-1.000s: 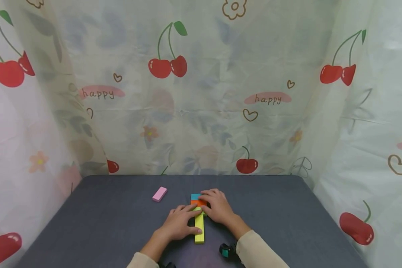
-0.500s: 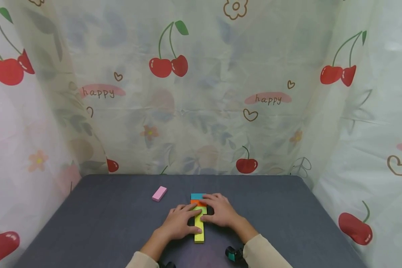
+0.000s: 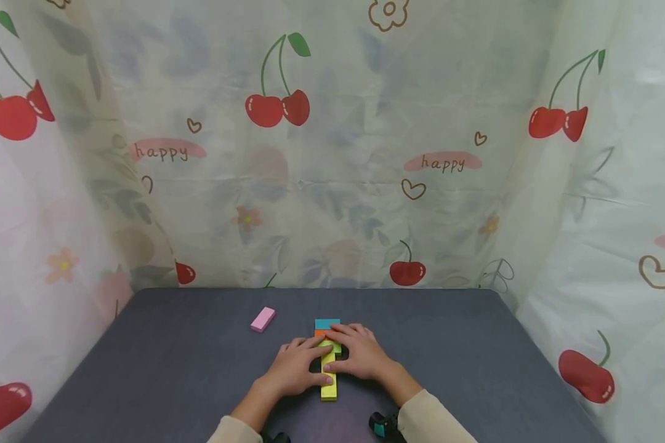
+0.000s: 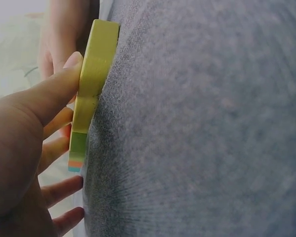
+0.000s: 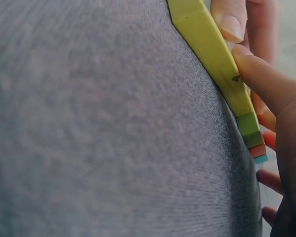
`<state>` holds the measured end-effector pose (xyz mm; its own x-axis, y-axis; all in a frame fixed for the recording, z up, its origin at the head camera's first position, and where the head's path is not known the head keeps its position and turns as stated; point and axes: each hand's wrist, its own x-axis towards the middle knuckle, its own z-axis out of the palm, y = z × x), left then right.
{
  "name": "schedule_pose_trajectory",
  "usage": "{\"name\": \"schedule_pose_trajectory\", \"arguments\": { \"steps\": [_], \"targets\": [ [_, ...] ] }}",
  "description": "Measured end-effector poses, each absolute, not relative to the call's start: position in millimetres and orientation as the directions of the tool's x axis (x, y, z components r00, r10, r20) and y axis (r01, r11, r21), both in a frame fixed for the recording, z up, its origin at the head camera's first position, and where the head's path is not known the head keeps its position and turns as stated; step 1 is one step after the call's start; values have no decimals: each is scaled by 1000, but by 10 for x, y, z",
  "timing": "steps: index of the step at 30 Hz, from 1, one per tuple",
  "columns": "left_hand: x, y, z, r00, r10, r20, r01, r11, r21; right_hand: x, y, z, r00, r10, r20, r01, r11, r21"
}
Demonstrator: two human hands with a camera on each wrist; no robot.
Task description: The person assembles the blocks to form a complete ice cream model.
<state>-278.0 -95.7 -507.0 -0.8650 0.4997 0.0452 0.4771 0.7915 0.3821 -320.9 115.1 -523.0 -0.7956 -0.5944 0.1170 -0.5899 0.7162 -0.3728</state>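
Observation:
Flat coloured blocks lie touching in a row in the head view: a blue block (image 3: 327, 323) farthest off, an orange block (image 3: 319, 333), a green block (image 3: 337, 348), then a narrow yellow strip (image 3: 329, 394) pointing toward me. A seam in the left wrist view suggests two yellow blocks end to end. My left hand (image 3: 292, 369) rests along the left side, its thumb on the yellow and its forefinger over the green. From the right, my right hand (image 3: 362, 352) touches the yellow with its thumb, while its extended fingers reach over the orange and blue blocks.
A pink block (image 3: 263, 320) lies alone on the dark grey tabletop (image 3: 188, 369), left of the row. Behind the table hangs a cherry-print curtain (image 3: 332, 234). Black wrist devices, one of them the right wrist device (image 3: 385, 426), sit under the forearms.
My right hand has come toward me and its thumb has slid from the green block onto the yellow. More of the blue block shows. My left hand and the blocks look nearly unmoved.

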Motion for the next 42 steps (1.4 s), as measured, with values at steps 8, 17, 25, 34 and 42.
{"name": "schedule_pose_trajectory", "arguments": {
  "steps": [8,17,25,34,42],
  "targets": [
    [-2776,-961,-5076,-860,509,40,483,786,386,-3223,1154,-5243,-797,-594,108,-588,723,-363],
    [-2784,-1076,-5116,-886,457,78,447,798,404,-3221,1139,-5232,-802,-587,109,-581,725,-369],
    [-2817,-1337,-5089,-916,368,162,402,857,322,-3230,1125,-5210,-815,-573,83,-558,738,-379],
    [-2903,-1649,-5064,-937,255,240,310,922,232,-3204,1130,-5174,-818,-571,71,-548,735,-400],
    [-2970,-1887,-5037,-931,196,308,267,941,207,-3187,1123,-5156,-821,-567,67,-542,738,-402]
  ]
}}
